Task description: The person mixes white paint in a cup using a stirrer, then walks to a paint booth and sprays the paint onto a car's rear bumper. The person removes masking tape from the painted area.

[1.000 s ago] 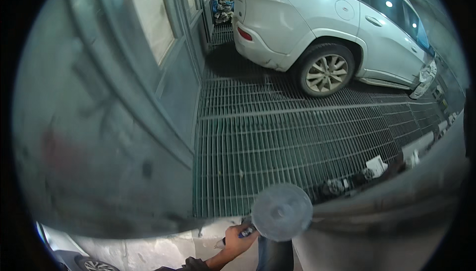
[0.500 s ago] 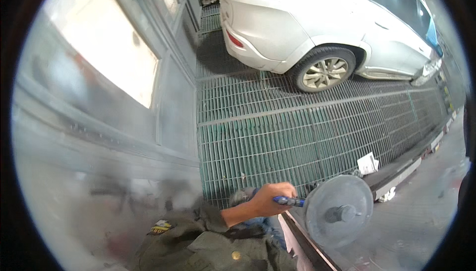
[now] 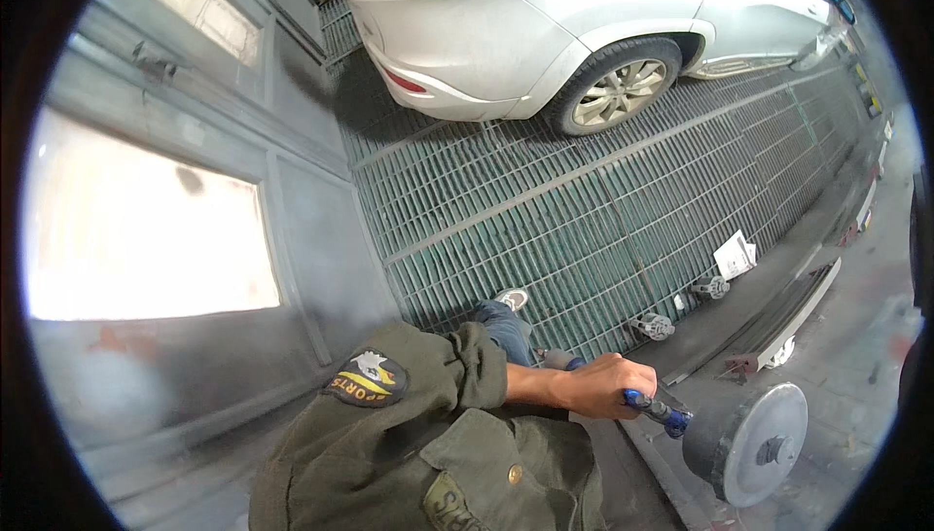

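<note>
A spray gun [image 3: 662, 411] with blue metal parts is gripped by my left hand [image 3: 605, 385], whose fingers are closed round it. The gun's big grey paint cup [image 3: 744, 443] sits to the right of the hand, tilted, with its round lid and central knob toward me. A blue and grey cylindrical part shows just behind my wrist; I cannot tell what it joins. My arm wears a dark green sleeve [image 3: 472, 366] with a shoulder patch. My right hand is not in view.
A white car [image 3: 496, 35] stands on the metal floor grating [image 3: 545, 230]. Grey panelled doors [image 3: 321, 268] with bright windows rise at left. Along the grating's right edge lie white papers [image 3: 735, 255], two grey fittings [image 3: 654, 327] and a dark strip [image 3: 788, 312]. My shoe [image 3: 512, 300] rests on the grating.
My left hand and the spray gun have moved to the right, and the cup has tilted. The view has shifted, so the car sits farther up and left; more of my sleeve shows.
</note>
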### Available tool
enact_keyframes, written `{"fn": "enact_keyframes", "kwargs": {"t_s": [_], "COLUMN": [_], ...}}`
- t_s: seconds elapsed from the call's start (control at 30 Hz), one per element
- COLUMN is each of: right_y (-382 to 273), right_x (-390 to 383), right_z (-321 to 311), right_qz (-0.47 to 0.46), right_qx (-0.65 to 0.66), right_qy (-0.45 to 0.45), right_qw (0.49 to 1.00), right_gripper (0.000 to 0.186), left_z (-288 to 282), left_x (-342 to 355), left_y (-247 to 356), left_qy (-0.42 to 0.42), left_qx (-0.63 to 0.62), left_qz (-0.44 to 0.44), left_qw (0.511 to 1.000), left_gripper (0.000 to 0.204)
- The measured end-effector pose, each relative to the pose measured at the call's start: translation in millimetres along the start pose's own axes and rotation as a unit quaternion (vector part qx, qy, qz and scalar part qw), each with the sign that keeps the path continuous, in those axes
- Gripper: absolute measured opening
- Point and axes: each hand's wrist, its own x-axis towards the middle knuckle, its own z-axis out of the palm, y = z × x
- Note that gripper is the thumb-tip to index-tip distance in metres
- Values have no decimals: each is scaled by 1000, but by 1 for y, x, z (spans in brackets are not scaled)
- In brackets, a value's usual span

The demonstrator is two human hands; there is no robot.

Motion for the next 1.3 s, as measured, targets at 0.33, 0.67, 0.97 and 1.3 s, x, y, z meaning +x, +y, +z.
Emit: {"fn": "enact_keyframes", "kwargs": {"t_s": [0.33,0.67,0.97,1.3], "right_y": [21,246,260,292], "right_x": [-66,-227,-164,-183], "right_z": [-46,-132,-26,29], "right_qz": [-98,-98,-25,-186], "right_qx": [234,588,555,539], "right_qy": [292,650,779,713], "right_qw": [922,472,290,408], "right_gripper": [37,36,3,32], "left_z": [-64,-78,-8,181], "left_x": [14,60,48,-68], "left_y": [9,-36,-106,-125], "left_qy": [-91,-273,-532,-842], "left_qx": [31,64,25,-134], "left_qz": [92,69,31,205], "left_qw": [991,957,846,481], "left_gripper": [19,20,22,23]}}
